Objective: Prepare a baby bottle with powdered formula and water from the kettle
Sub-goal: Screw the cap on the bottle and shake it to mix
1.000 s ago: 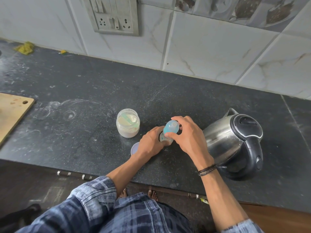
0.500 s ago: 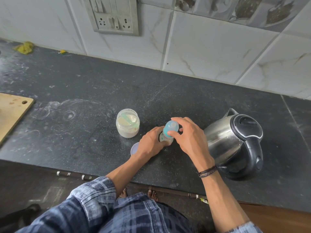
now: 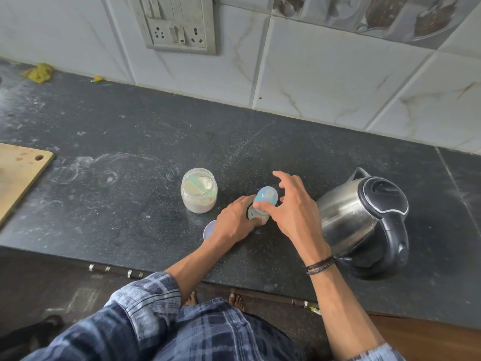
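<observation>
Left hand [image 3: 234, 221] grips a baby bottle [image 3: 256, 215] upright on a dark counter [image 3: 156, 142]; right hand [image 3: 292, 208], fingers spread, seems only to touch its blue cap [image 3: 266, 195].

Blue-capped baby bottle [image 3: 264, 199] upright, open formula jar [image 3: 199, 190] left, steel kettle [image 3: 364, 214] right, apparently lidded.

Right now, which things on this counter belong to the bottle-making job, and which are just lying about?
Job: baby bottle gripped by the left hand, powder jar with scoop, round lid, kettle.
Lying about: wooden board, yellow scrap by the wall.
</observation>
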A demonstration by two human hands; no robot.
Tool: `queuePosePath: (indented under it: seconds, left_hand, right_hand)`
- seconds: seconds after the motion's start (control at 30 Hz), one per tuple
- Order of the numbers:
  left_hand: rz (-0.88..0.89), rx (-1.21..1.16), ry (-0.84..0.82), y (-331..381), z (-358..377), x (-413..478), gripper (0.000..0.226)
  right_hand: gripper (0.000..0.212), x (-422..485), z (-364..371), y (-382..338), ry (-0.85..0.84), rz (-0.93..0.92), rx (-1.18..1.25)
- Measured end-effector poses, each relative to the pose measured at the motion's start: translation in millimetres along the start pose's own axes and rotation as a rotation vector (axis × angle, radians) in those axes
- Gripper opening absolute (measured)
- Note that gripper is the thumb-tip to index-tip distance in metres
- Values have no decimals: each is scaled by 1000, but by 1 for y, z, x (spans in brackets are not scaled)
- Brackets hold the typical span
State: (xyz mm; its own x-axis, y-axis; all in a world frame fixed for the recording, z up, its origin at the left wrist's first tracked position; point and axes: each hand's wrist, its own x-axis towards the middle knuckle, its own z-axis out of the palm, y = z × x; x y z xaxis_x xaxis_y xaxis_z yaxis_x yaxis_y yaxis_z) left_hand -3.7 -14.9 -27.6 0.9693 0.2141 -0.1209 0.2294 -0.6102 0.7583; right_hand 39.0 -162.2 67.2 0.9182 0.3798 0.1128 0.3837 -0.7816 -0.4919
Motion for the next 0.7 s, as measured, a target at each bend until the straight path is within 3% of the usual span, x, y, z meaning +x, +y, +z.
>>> queuePosePath:
  seconds: [0.17,0.33,0.47,0.63,0.7]
  left_hand:
    - [-1,-4,4,0,1,0,55]
    - [10,2,9,-1,1,0,58]
    - [16,-1,6,-1,1,0,55]
    - [12,10,15,-3,2,0,58]
    - [12,9,14,-3,2,0,57]
  right_hand:
    - [48,0,2,-2,-34,18,-44]
    - [71,1,2,-2,-9,-8,-75]
    - [54,-2,4,-3,-45,-20,-55]
    - [65,0,0,-2,-27,-9,-75]
    - [59,-2,1,-2,-38,-34,-73]
